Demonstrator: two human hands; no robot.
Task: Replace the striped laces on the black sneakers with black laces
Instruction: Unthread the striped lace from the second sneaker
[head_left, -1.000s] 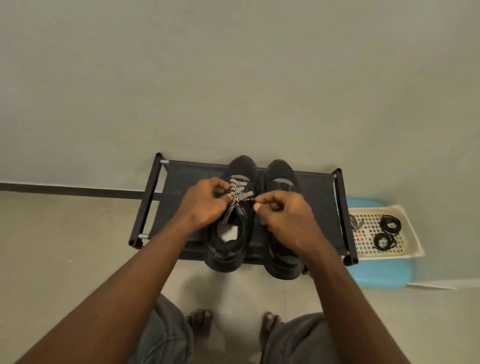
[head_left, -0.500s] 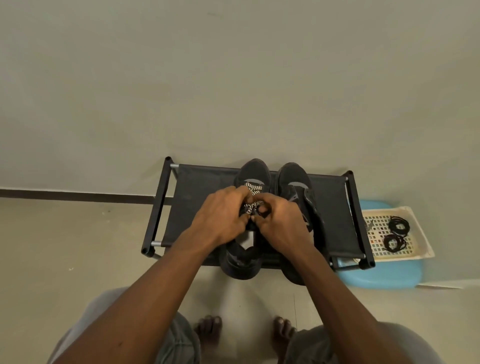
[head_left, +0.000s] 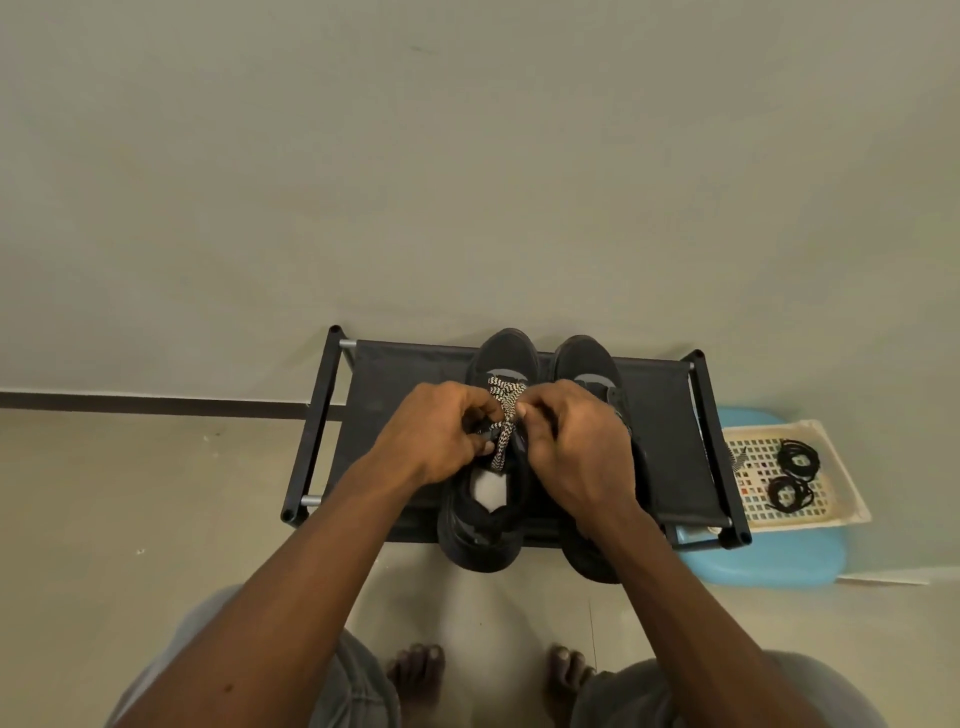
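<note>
Two black sneakers (head_left: 586, 364) stand side by side on a low black shoe rack (head_left: 395, 374). Their long axes run away from the person, toes toward the wall, heels overhanging the near rail. The left hand (head_left: 436, 431) and right hand (head_left: 576, 441) each pinch the striped lace (head_left: 503, 410) over the left shoe's tongue. Half a second earlier the hands were pressed together and hid the lace; now they sit slightly apart, and a striped end trails toward the heel. Coiled black laces (head_left: 795, 473) lie in a basket (head_left: 841, 499) to the right.

Dim, even warm light; soft shadow under the shoe rack (head_left: 670, 415); wide-angle bending at edges; slightly soft overall.
</note>
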